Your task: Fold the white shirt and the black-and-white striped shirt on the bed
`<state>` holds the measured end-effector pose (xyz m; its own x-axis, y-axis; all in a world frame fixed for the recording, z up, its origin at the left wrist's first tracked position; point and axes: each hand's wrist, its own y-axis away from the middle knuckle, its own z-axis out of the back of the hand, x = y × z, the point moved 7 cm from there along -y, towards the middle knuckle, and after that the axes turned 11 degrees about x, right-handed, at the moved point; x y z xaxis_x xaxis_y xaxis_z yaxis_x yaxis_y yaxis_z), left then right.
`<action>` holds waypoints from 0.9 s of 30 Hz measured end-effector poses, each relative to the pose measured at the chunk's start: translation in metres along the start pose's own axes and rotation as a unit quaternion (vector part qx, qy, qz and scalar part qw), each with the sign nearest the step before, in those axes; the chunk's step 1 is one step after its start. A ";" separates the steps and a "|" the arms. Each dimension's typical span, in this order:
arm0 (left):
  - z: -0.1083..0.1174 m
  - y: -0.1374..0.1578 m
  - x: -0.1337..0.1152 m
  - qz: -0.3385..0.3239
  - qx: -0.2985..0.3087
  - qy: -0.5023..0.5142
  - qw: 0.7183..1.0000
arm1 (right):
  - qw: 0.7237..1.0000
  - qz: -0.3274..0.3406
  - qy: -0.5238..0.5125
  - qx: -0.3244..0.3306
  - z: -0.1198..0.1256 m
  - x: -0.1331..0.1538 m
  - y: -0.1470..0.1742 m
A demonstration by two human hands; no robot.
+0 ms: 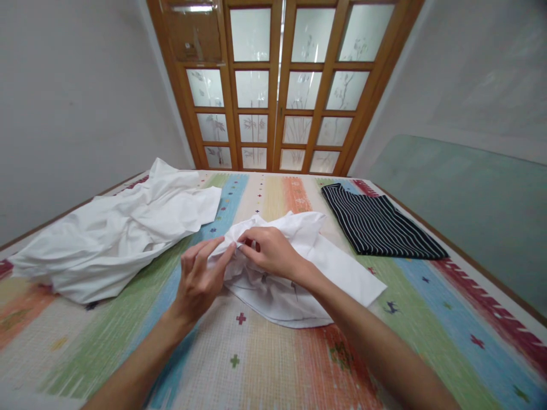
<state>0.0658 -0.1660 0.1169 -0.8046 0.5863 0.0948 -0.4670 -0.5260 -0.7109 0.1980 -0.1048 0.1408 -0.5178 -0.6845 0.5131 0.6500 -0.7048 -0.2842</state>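
In front of me a white shirt (342, 267) lies bunched on the patterned cloth, its hem curving toward me. My left hand (203, 273) grips the shirt's edge at its left side, thumb and fingers pinched together. Close against it, my right hand (273, 250) pinches the same part of the fabric. The fingertips of both hands nearly meet there; whether a button sits between them is too small to make out. Small dark marks show on the shirt below my right hand.
Another white garment (128, 228) lies crumpled at the left. A folded black garment with white stripes (380, 222) rests at the right. Beneath everything spreads a multicoloured striped cloth (273, 359). Wooden doors with glass panes (277, 85) stand beyond, with walls on both sides.
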 end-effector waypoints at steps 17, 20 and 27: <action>-0.032 0.004 0.025 0.245 0.099 0.383 0.885 | 0.999 -0.009 -0.033 -0.016 -0.014 0.009 0.002; -0.033 0.005 0.024 0.241 0.101 0.395 0.881 | 0.999 -0.045 -0.021 -0.002 -0.018 0.006 0.002; -0.019 0.005 0.018 0.214 0.031 0.306 0.927 | 0.996 -0.063 -0.061 0.027 -0.020 0.005 0.002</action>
<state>0.0561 -0.1462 0.1023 -0.5706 0.5460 -0.6135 -0.1887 -0.8142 -0.5491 0.1858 -0.1137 0.1265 -0.5280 -0.5619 0.6368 0.6152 -0.7699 -0.1693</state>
